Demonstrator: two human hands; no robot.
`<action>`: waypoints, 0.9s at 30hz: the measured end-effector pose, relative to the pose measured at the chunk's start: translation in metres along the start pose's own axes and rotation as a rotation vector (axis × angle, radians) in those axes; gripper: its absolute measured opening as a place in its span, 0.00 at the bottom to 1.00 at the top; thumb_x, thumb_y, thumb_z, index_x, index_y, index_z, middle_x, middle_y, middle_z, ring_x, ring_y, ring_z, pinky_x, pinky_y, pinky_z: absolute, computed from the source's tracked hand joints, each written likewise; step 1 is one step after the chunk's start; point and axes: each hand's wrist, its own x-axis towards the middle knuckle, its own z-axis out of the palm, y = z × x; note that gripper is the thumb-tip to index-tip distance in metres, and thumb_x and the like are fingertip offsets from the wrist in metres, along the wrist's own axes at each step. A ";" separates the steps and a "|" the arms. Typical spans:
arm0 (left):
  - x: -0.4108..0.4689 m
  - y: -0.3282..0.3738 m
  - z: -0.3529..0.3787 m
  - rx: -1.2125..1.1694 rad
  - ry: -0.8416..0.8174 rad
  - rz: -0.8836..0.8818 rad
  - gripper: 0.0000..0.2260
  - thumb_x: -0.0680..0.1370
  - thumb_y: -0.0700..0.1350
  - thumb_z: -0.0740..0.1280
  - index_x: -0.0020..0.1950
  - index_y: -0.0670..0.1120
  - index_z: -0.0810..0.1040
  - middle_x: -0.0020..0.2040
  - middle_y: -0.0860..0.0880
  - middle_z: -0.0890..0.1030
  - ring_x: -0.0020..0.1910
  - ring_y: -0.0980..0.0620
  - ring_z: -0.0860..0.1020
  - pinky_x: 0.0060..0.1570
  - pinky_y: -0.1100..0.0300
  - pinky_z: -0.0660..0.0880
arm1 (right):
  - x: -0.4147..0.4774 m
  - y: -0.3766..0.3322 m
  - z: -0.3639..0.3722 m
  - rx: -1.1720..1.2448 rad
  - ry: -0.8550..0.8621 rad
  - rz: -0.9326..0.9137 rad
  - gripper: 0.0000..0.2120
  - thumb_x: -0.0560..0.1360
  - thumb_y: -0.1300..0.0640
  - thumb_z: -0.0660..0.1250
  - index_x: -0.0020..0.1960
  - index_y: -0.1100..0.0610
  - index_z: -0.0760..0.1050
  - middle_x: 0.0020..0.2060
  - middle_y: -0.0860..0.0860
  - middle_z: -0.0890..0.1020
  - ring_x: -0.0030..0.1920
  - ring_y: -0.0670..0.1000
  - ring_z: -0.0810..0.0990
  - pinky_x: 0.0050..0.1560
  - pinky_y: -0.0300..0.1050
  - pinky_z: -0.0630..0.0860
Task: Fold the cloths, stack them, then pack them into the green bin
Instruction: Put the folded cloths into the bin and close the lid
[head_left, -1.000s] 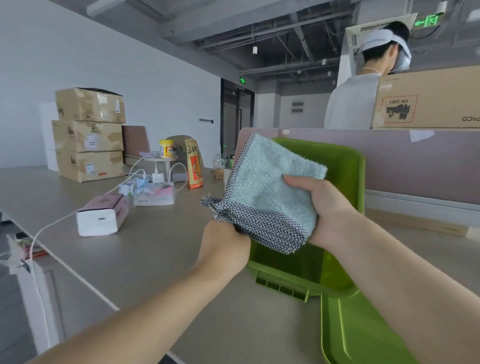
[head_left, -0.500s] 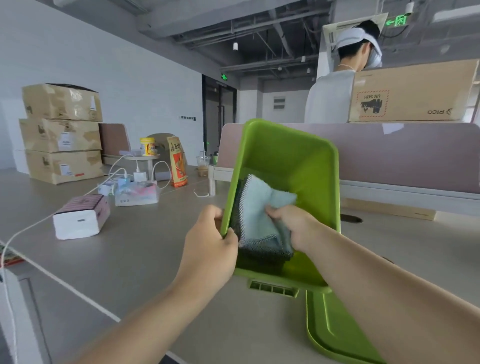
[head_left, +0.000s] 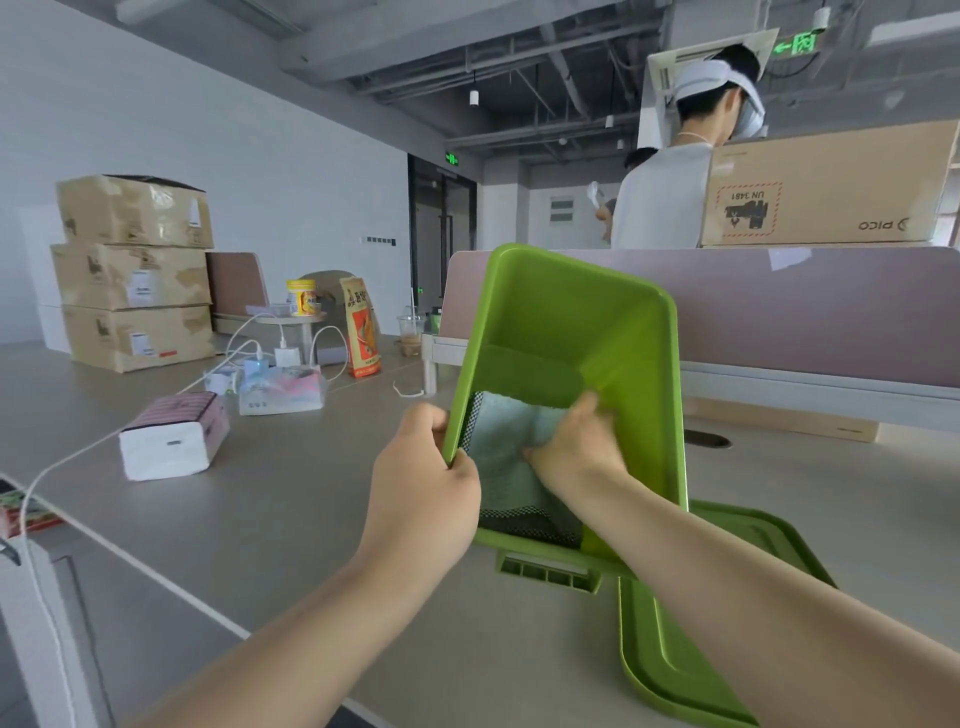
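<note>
Green bin (head_left: 639, 332), smooth moulded plastic with rounded corners, is being held tilted on the grey table (head_left: 260, 519). Its left rim is being gripped by the left hand (head_left: 421, 488), fingers curled over the edge. Folded cloths (head_left: 501, 467), pale blue terry with black-and-white checked edging, are lying inside the bin against its lower wall. They are being touched by the right hand (head_left: 574, 452); blur is hiding whether they are being pinched or only pressed. A flat green lid (head_left: 670, 660) is lying just right of the bin, partly covered by the forearm. A white tissue pack (head_left: 171, 441) is lying well left of the bin.

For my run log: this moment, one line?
packing | left hand grips rim of green plastic bin | right hand holds folded light-blue cloths inside
</note>
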 end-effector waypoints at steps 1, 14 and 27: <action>0.000 0.000 0.000 0.002 -0.001 0.000 0.07 0.76 0.35 0.61 0.47 0.47 0.71 0.40 0.46 0.77 0.33 0.55 0.73 0.27 0.71 0.67 | -0.005 -0.002 -0.002 -0.145 0.102 -0.104 0.40 0.72 0.57 0.72 0.73 0.59 0.50 0.67 0.60 0.62 0.67 0.60 0.66 0.62 0.49 0.69; 0.018 -0.007 0.005 0.009 0.017 -0.077 0.08 0.74 0.35 0.60 0.48 0.47 0.72 0.41 0.47 0.76 0.33 0.53 0.73 0.23 0.69 0.67 | -0.001 0.003 -0.011 -0.371 -0.428 -0.346 0.09 0.72 0.61 0.66 0.51 0.59 0.81 0.50 0.56 0.83 0.45 0.54 0.79 0.36 0.38 0.72; 0.083 -0.037 0.015 -0.046 -0.056 -0.285 0.05 0.68 0.31 0.59 0.38 0.38 0.72 0.33 0.43 0.68 0.33 0.48 0.64 0.34 0.55 0.57 | -0.045 0.016 -0.041 -0.297 0.013 -0.789 0.15 0.79 0.44 0.59 0.60 0.51 0.73 0.55 0.47 0.80 0.54 0.51 0.77 0.47 0.41 0.63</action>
